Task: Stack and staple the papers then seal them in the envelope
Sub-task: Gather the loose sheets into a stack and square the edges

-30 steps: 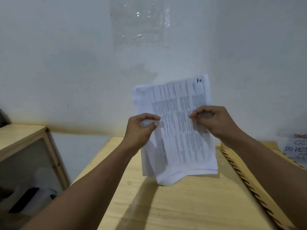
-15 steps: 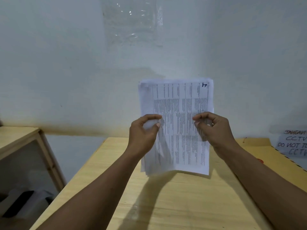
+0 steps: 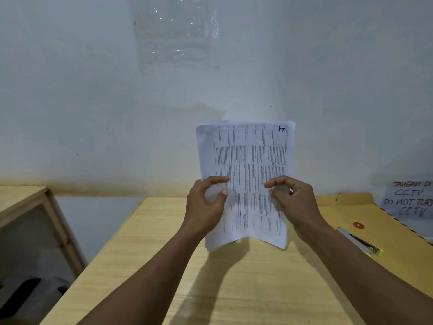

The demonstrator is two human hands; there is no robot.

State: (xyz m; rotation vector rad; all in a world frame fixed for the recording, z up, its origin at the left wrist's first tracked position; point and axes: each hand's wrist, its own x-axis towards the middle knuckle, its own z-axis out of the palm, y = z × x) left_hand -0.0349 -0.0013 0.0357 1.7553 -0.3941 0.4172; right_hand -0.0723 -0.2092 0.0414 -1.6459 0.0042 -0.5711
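Observation:
A stack of printed papers (image 3: 246, 160) stands upright on the wooden table (image 3: 164, 266), its lower edge resting on the tabletop and bowing slightly. My left hand (image 3: 206, 207) pinches the stack's left edge and my right hand (image 3: 293, 202) pinches its right edge, both near the middle of the sheets. A brown envelope (image 3: 386, 235) with a striped border and a red button lies flat to the right. A silver stapler (image 3: 360, 242) with a yellow tip rests on the envelope.
A white wall rises right behind the table, with a clear plastic sheet (image 3: 175, 31) taped high up. A handwritten CCTV notice (image 3: 412, 200) leans at the far right. A wooden cabinet (image 3: 30, 219) stands to the left, across a gap.
The skewed sheets have been squared into an even stack held upright. Both hands shifted slightly lower on the sheets. The view swung right, bringing the stapler and the envelope's button into sight.

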